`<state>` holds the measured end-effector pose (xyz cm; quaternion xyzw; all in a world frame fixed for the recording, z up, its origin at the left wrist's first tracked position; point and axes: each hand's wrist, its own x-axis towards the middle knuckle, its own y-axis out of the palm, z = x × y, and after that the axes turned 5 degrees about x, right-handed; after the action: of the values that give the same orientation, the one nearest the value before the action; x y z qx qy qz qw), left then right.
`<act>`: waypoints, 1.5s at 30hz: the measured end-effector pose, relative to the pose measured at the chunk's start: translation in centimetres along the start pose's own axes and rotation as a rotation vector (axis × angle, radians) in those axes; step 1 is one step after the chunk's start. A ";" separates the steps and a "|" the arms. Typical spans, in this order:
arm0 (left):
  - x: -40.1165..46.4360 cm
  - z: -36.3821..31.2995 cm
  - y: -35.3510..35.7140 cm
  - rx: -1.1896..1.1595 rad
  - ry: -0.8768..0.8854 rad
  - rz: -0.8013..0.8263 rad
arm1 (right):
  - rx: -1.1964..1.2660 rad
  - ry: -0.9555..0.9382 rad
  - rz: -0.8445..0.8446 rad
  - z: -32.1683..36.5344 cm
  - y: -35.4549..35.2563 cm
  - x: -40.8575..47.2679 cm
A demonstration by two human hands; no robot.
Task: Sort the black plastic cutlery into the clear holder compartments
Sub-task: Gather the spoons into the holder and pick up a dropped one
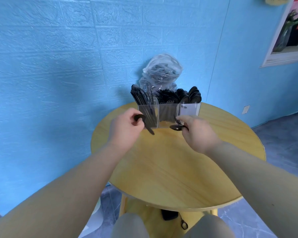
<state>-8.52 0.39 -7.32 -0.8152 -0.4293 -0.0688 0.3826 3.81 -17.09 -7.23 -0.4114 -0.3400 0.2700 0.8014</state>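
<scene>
A clear three-part holder (190,109) stands at the far side of the round table. Knives fill its left compartment (141,97), forks the middle (167,97), spoons the right (192,96). My left hand (126,129) grips a black knife (149,128) just in front of the holder's left compartment, blade pointing down to the right. My right hand (196,134) pinches a black spoon (175,127) in front of the middle and right compartments, its bowl pointing left.
Behind the holder a clear plastic bag (162,71) with more black cutlery leans against the blue wall. The wooden table (179,169) spreads toward me. A framed picture (289,31) hangs at the upper right. My knees show at the bottom.
</scene>
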 end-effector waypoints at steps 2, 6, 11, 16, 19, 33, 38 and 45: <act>0.2 -0.8 0.4 0.032 0.038 0.041 | 0.067 0.033 -0.045 0.3 -0.8 0.2; 0.3 -2.1 1.1 0.141 0.131 0.121 | 0.169 0.101 -0.069 0.7 -1.8 0.5; 0.1 -2.4 1.3 0.118 0.113 0.199 | 0.428 0.168 -0.090 1.5 -2.1 0.7; -0.2 -2.3 0.9 0.178 0.128 0.246 | 0.560 0.247 0.015 2.4 -2.3 0.9; -0.3 -2.2 0.7 0.229 0.149 0.299 | 0.489 0.261 0.033 2.2 -2.1 0.8; -0.1 -1.9 1.3 0.224 0.116 0.282 | 0.749 0.310 -0.081 2.0 -1.7 1.3; -0.1 -2.5 1.8 0.255 0.144 0.274 | 0.695 0.305 -0.050 2.2 -1.3 1.5; 0.3 -2.3 1.6 0.274 0.147 0.285 | 0.846 0.439 -0.107 2.3 -1.7 1.7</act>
<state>-6.62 -1.54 -6.47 -0.8009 -0.2860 -0.0141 0.5259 3.38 -15.68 -4.29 -0.0784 -0.0437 0.2497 0.9642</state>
